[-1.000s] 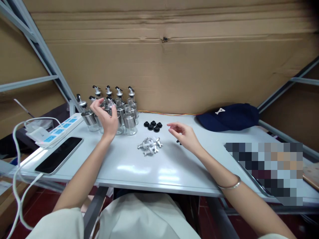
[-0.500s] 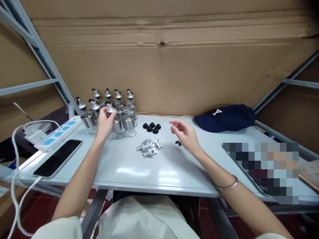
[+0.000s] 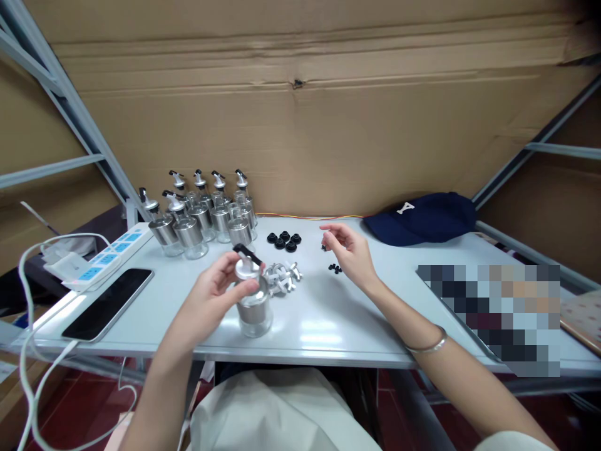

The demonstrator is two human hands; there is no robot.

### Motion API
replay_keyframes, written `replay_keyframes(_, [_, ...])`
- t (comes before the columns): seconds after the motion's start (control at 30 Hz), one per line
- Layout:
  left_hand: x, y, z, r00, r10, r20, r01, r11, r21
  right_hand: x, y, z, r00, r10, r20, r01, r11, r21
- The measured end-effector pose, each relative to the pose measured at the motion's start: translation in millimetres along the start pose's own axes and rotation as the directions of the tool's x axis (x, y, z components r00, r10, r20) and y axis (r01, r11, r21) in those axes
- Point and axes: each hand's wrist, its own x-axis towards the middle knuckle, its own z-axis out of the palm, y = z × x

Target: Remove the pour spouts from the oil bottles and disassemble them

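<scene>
My left hand [image 3: 213,294] grips the spout top of a small glass and steel dispenser bottle [image 3: 253,304], which stands on the white table [image 3: 310,322] near its front edge. My right hand [image 3: 350,250] hovers over the table farther back, fingers curled, with a tiny dark piece at its fingertips. A few small black bits [image 3: 335,269] lie just under that hand. Between the hands lies a pile of silver spout parts [image 3: 282,277]. Several black round caps [image 3: 283,240] sit behind the pile. A cluster of several more dispenser bottles [image 3: 201,210] stands at the back left.
A phone [image 3: 109,304] lies at the left front, with a power strip [image 3: 106,257] and white cables behind it. A navy cap [image 3: 422,217] rests at the back right. Cardboard [image 3: 300,125] walls the back, and metal frame bars run at both sides.
My left hand took one bottle from the back cluster and brought it toward me to the table's front. My right hand stayed about where it was, fingers curling in.
</scene>
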Motion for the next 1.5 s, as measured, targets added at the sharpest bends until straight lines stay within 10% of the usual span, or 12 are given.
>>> replay_keyframes(0.57, [31, -14, 86.0, 0.946, 0.129, 0.298, -0.065, 0.974, -0.217, -24, -28, -1, 0.905, -0.42, 0.067, 0.423, 0.905, -0.048])
replay_keyframes(1.5, [29, -39, 117.7, 0.952, 0.303, -0.029, -0.295, 0.894, -0.337, -34, -34, 6, 0.757, -0.634, 0.154, 0.612, 0.772, 0.17])
